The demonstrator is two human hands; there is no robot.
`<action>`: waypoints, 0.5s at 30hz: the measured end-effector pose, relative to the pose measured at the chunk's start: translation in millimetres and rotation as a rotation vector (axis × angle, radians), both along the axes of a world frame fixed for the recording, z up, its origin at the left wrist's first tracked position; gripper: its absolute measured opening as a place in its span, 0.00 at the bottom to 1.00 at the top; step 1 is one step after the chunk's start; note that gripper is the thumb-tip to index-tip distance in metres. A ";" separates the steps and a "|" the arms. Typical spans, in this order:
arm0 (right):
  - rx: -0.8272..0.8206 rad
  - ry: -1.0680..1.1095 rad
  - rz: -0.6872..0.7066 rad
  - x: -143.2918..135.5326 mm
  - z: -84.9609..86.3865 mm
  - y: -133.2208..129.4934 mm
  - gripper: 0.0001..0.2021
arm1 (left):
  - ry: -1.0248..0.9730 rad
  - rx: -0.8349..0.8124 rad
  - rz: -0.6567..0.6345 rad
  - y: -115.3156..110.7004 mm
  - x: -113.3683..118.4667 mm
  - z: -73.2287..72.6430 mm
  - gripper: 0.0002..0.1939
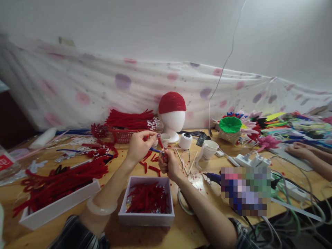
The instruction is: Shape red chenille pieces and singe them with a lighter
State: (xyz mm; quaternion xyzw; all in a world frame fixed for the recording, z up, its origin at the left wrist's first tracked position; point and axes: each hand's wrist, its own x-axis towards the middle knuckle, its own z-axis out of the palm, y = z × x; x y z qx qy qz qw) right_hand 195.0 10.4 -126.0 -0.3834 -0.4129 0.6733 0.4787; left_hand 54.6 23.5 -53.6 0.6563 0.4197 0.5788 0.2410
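Note:
My left hand pinches a short red chenille stem with a small shiny bead at its upper end. Closed in a fist just below and to the right is my right hand, wrapped around a small metal-topped object that looks like a lighter. Its top meets the lower end of the red stem. Beneath both hands, a white box holds many short red chenille pieces. More red scraps lie on the wooden table between the box and my hands.
A white foam head with a red cap stands behind. At left, a long white tray holds red stems. To the right are a cup, a blue glue gun, power strips with cords, and another person's hands.

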 end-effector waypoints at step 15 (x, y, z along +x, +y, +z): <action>0.035 0.019 0.058 -0.2 2.3 -1.6 0.24 | -0.015 -0.006 -0.001 0.3 -0.3 -0.8 0.12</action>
